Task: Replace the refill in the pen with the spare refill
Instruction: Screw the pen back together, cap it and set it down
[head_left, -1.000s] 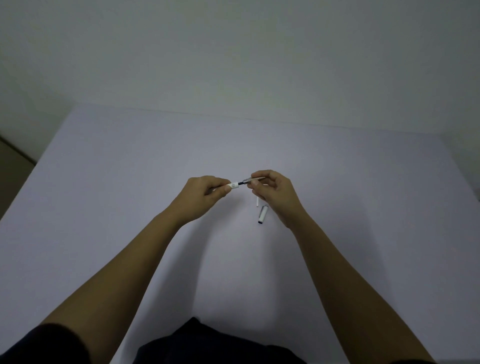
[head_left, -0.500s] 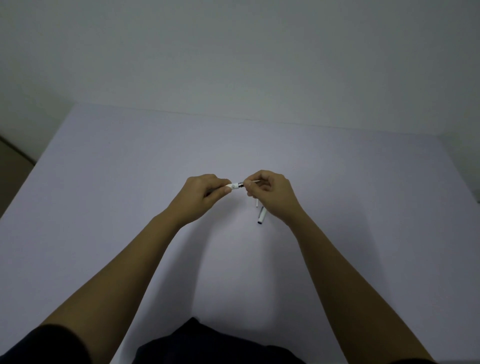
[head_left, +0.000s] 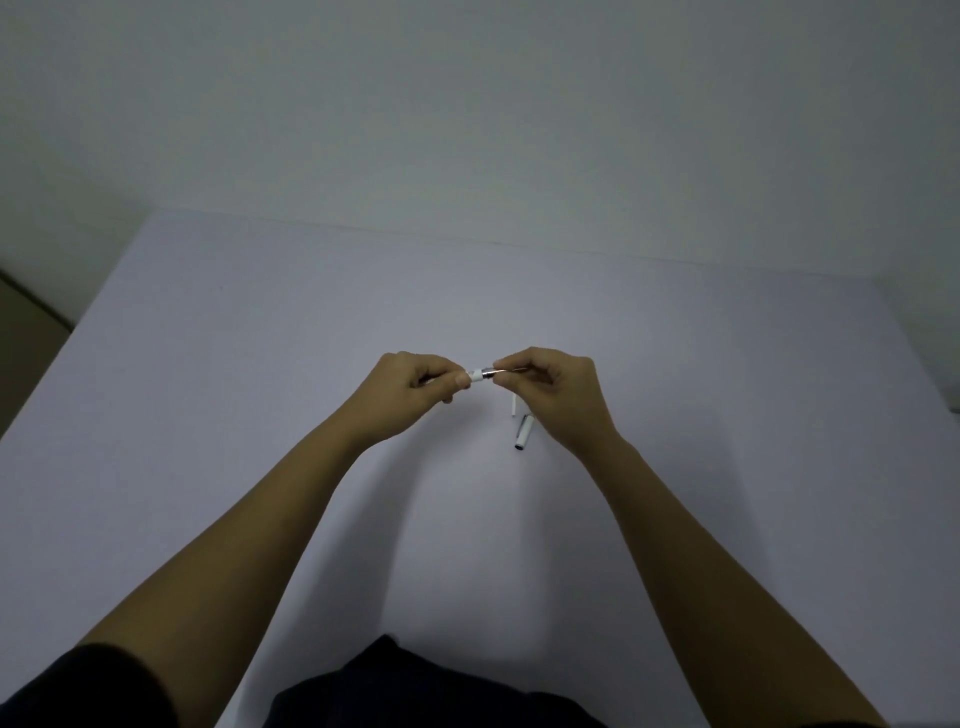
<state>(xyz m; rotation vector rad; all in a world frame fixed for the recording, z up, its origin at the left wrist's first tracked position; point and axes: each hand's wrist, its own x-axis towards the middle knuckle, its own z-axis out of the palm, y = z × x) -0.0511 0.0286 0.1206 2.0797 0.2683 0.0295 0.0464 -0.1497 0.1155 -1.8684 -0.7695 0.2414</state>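
Observation:
Above the middle of the pale table, both hands meet around a white pen. My left hand is closed on the white pen barrel, most of it hidden in the fist. My right hand pinches the grey metal front piece and the thin refill that runs from it into my fingers. On the table under the right hand lie a white cap with a dark end and a short white piece, partly hidden by the hand.
A plain wall rises behind the table's far edge. A strip of floor shows past the left edge. My dark clothing fills the bottom of the view.
The right hand has slid left along the refill toward the barrel, so less of the refill shows between the hands. The left hand stayed almost still.

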